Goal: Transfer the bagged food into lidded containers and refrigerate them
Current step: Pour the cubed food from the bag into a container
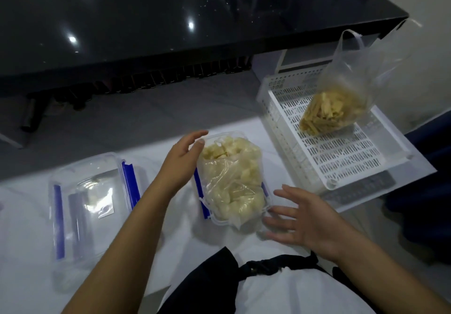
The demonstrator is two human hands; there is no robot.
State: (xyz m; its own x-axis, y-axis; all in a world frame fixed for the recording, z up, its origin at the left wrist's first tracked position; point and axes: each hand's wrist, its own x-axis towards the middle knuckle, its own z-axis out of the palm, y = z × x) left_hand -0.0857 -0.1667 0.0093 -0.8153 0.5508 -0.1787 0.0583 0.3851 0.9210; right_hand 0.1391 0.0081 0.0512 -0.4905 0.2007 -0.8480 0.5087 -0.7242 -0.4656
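We see two clear containers, one with a bag of pale food chunks (231, 182) in it (217, 218), long way pointing away from us, and an empty one (90, 206) to the left. Our left hand (181, 161) touches its far left side, fingers loose. Our right hand (307, 221) is flat open just beside its near right corner. A second food bag (329, 111) sits in one white basket (341, 157).

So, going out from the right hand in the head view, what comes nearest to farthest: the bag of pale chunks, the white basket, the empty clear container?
From the right hand:
1. Bag of pale chunks, just left of its fingers, sitting in a container.
2. White basket, beyond it, up to the right.
3. Empty clear container, far left, past the left arm.
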